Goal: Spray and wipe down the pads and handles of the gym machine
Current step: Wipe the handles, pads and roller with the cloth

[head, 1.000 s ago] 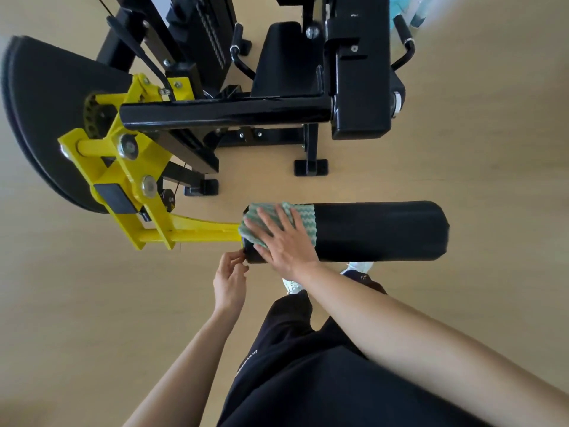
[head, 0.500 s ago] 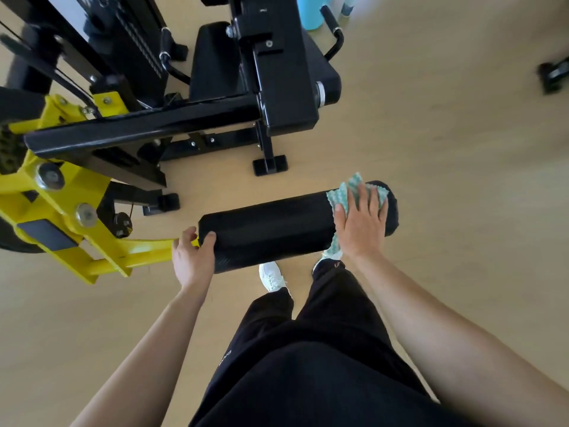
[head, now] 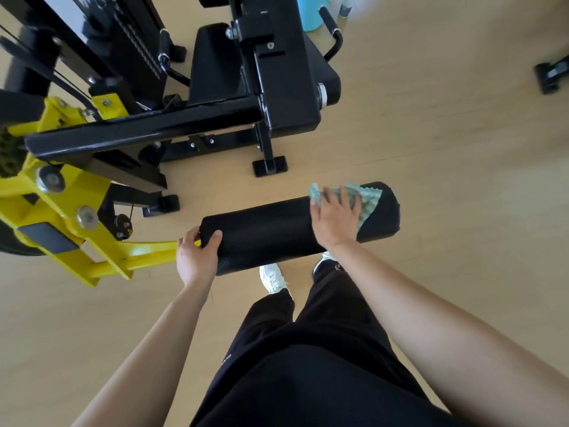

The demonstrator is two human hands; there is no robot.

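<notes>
Your right hand (head: 335, 220), fingers flat on the cloth (head: 368, 200), has swept the roller pad (head: 271, 226) to its far end. Your left hand (head: 197, 257) now grips the opposite end. Topside pass looks done.

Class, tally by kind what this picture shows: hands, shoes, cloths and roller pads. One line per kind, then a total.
Hands: 2, left hand, right hand
Shoes: 2, left shoe, right shoe
Cloth: 1
Pad: 1
Total: 6
</notes>
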